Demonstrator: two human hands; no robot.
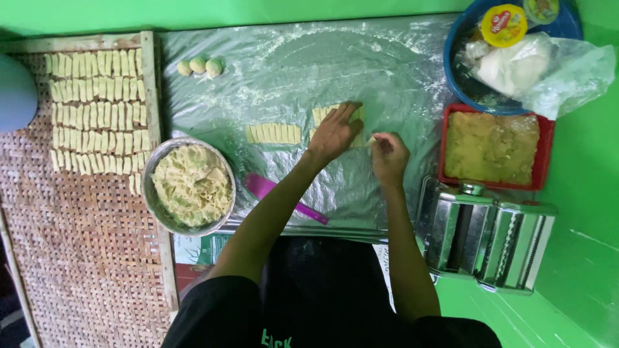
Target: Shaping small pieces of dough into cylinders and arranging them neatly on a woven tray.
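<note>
Nearest us, our right hand [389, 154] pinches one small dough piece; our left hand [334, 132] lies flat, fingers spread, on cut dough strips [336, 113] on the floured plastic-covered table [387, 71]. We judge we're separating strips; next needs a light lift. Beside: purple scraper [261, 187], steel bowl [155, 169] of scraps; farther, woven tray [84, 245] with pale rectangular pieces.

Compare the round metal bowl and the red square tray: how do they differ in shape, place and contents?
The metal bowl is round and silver; the red tray is rectangular. The metal bowl stands to the left of the left hand, by the woven mat; the red tray lies to the right of the right hand, above the pasta machine. The metal bowl holds loose, shredded pale dough; the red tray holds a flat, darker yellow mass. Both are nearly full.
</note>
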